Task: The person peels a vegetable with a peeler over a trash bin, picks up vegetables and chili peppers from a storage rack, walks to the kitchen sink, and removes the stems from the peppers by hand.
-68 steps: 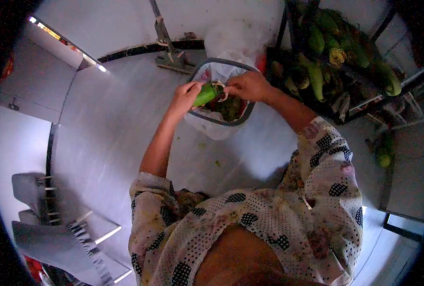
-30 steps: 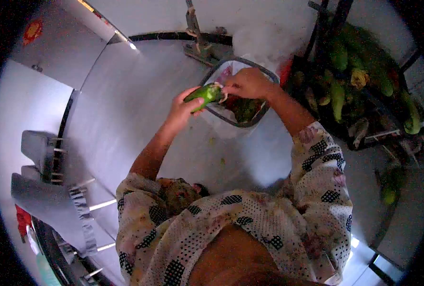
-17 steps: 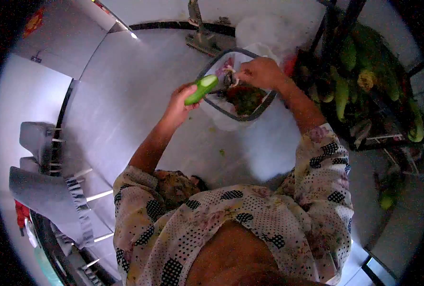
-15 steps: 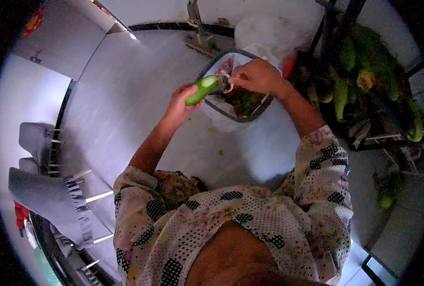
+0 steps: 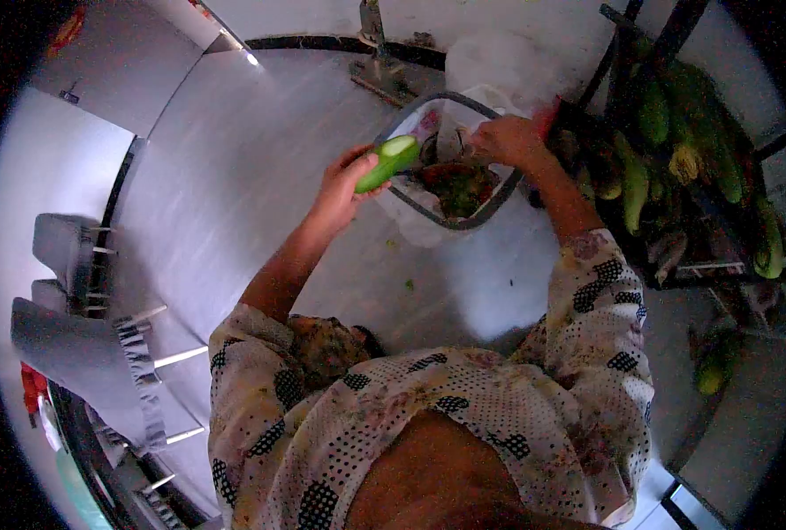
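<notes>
A green cucumber (image 5: 386,170) lies in my left hand (image 5: 341,190), fingers wrapped round its lower part. Its upper end shows a pale, bare patch and points over the rim of a waste bin (image 5: 399,199). My right hand (image 5: 509,143) is closed above the bin's right side, apart from the cucumber. What its fingers pinch is blurred and I cannot make it out. Inside the bin, a pale liner surrounds dark green and brownish scraps (image 5: 463,190).
At right, a dark rack (image 5: 667,281) holds several long green vegetables (image 5: 636,181). Grey chairs (image 5: 75,353) stand at left. A metal-footed stand (image 5: 379,66) is behind the bin, by the wall. Small green bits (image 5: 409,284) lie on the pale floor.
My right hand has moved right, away from the cucumber; the pale curved thing seen in its fingers is now indistinct. The cucumber remains in my left hand, shifted slightly right in view.
</notes>
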### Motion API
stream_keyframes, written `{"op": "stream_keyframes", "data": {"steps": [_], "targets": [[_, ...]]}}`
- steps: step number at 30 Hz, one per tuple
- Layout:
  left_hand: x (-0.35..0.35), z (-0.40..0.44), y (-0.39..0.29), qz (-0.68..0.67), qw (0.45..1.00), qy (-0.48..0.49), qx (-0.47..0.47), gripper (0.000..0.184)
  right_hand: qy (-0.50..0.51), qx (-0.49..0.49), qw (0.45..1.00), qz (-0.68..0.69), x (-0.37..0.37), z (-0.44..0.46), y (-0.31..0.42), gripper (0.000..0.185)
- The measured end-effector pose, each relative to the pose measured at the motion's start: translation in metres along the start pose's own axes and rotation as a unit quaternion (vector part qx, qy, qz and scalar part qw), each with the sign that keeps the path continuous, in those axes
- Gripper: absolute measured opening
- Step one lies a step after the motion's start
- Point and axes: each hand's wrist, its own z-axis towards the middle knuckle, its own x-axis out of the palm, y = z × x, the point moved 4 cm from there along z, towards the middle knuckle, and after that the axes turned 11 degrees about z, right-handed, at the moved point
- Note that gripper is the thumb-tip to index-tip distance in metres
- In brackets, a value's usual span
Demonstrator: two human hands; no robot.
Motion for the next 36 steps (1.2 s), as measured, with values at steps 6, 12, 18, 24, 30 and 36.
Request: {"op": "stream_keyframes", "data": {"steps": [6,12,18,24,30,36], "targets": [[-0.001,0.008,0.011,-0.047,0.998,0.027,-0.025,0.041,0.046,-0.127,0.969,0.206,-0.027,0.001,0.062,0.033],[0.007,0.005,0.012,0.050,0.999,-0.010,-0.006,0.040,0.042,-0.196,0.969,0.141,-0.023,-0.004,0.089,0.032],[0.013,-0.005,-0.009,0.086,0.996,-0.002,0.028,0.041,0.055,-0.028,0.998,0.011,-0.009,-0.005,0.031,0.036],[-0.007,0.007,0.020,-0.006,0.999,0.027,-0.038,0.046,-0.018,-0.060,0.991,0.121,-0.013,-0.003,0.034,0.034],[0.010,0.005,0.015,-0.009,0.999,0.035,-0.041,0.046,-0.003,-0.187,0.963,0.192,-0.018,-0.006,0.095,0.026],[0.005,0.001,0.010,0.114,0.993,-0.026,0.029,0.043,0.001,-0.191,0.975,0.109,-0.022,-0.006,0.108,0.030]]}}
